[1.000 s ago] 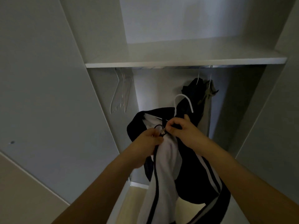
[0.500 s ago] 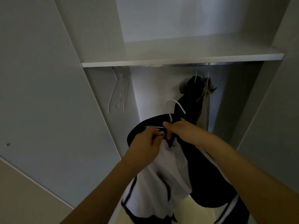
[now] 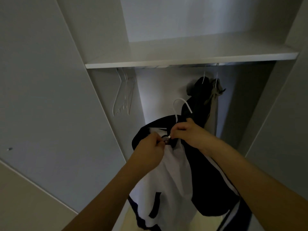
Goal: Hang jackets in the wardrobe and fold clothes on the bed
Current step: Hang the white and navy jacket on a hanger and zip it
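I hold a navy-and-white track jacket [image 3: 173,170] in front of the open wardrobe [image 3: 183,55], below its shelf and short of the rail. My left hand [image 3: 150,152] pinches the collar edge beside the metal zip pull [image 3: 167,140]; my right hand [image 3: 190,132] pinches the pull and collar just under the white hanger hook [image 3: 181,104]. The cloth is soft and limp, light, and, I judge, apt to slide off the hanger's shoulders. The sound hold is the stiff hook, not the fabric. Empty white hangers [image 3: 123,94] hang at left; two dark garments [image 3: 205,92] hang at right.
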The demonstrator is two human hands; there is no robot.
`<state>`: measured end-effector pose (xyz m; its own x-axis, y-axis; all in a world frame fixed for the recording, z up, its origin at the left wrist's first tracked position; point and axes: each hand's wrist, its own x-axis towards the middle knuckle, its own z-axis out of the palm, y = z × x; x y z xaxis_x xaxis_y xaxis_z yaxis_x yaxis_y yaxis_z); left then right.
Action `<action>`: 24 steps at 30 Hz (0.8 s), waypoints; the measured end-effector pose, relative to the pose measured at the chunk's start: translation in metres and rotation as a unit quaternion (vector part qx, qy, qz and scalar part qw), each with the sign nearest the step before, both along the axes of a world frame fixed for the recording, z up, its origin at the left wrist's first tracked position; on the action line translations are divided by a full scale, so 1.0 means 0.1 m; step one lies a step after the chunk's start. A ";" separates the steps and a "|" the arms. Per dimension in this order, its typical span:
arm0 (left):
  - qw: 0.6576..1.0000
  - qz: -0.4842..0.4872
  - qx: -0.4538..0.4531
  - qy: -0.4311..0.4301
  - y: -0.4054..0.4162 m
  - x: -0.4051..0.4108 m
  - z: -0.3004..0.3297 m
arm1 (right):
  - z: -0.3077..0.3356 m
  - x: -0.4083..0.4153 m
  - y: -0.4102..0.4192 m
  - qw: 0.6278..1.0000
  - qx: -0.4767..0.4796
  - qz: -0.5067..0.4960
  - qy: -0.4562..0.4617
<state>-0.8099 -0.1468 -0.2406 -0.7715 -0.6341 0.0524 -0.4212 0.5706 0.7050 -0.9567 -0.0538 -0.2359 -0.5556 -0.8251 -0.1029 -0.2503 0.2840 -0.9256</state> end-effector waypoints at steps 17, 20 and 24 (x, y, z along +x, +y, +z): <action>0.984 0.016 0.166 0.062 -0.12 -0.02 0.14 | -0.07 0.06 -0.04 0.989 -0.119 0.004 0.082; 0.991 0.048 0.093 0.088 -0.08 0.02 0.08 | -0.19 0.04 -0.06 0.986 -0.128 -0.017 0.105; 0.991 0.074 -0.036 0.103 -0.01 0.13 0.06 | -0.41 -0.06 -0.08 0.981 -0.141 -0.080 0.104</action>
